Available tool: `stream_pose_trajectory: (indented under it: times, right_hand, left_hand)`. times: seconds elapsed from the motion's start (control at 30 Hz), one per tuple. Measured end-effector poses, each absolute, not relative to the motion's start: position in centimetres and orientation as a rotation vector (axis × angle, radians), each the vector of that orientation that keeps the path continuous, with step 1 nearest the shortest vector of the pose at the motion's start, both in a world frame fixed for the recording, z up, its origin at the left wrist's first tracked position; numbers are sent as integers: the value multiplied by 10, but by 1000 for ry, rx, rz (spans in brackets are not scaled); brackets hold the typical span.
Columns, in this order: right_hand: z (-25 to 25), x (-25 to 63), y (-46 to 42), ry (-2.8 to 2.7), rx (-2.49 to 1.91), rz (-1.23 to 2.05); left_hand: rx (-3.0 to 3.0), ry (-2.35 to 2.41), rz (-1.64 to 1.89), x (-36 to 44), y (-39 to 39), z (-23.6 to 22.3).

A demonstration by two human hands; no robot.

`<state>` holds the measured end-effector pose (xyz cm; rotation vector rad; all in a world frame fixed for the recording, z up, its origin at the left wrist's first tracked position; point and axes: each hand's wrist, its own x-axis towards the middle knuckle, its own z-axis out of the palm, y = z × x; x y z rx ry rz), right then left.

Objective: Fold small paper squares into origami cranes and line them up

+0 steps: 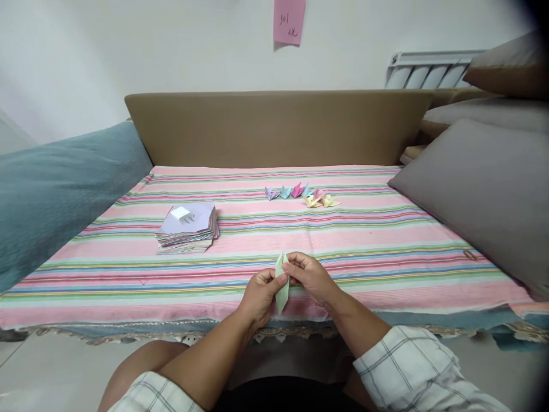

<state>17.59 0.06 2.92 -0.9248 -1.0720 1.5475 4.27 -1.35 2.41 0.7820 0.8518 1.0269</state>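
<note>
A pale green piece of folded origami paper (282, 298) is held upright between my hands, above the front part of the striped cloth. It is narrow and long, pointed at the bottom, with a split at its top. My left hand (258, 294) pinches its left side, thumb lying across the front. On the upper right, my right hand (309, 277) grips the paper between thumb and fingers. Some fingertips are hidden behind the paper. Beyond my hands sit several small folded paper cranes (297, 190) in purple, blue, pink and yellow.
On the left of the striped cloth (257, 232) lies a stack of coloured paper (189, 228) with a small white block (182, 214) on top. A grey cushion (476, 194) borders the right, a blue armrest (72, 183) the left. A brown backrest (278, 129) stands behind.
</note>
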Motion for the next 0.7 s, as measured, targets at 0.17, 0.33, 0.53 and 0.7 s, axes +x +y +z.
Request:
stream_pose_trajectory:
  times: [0.17, 0.33, 0.53, 0.7]
  right_hand:
    - [34, 177, 1, -1058, -922, 1559]
    - [29, 176, 2, -1130, -994, 1443]
    - [24, 171, 0, -1069, -1016, 1344]
    - [31, 173, 1, -982, -925, 1493]
  left_hand:
    - [841, 883, 1003, 42, -14, 21]
    - [898, 942, 991, 43, -16, 22]
    - [963, 982, 997, 44, -16, 25]
    - [952, 967, 996, 43, -15, 20]
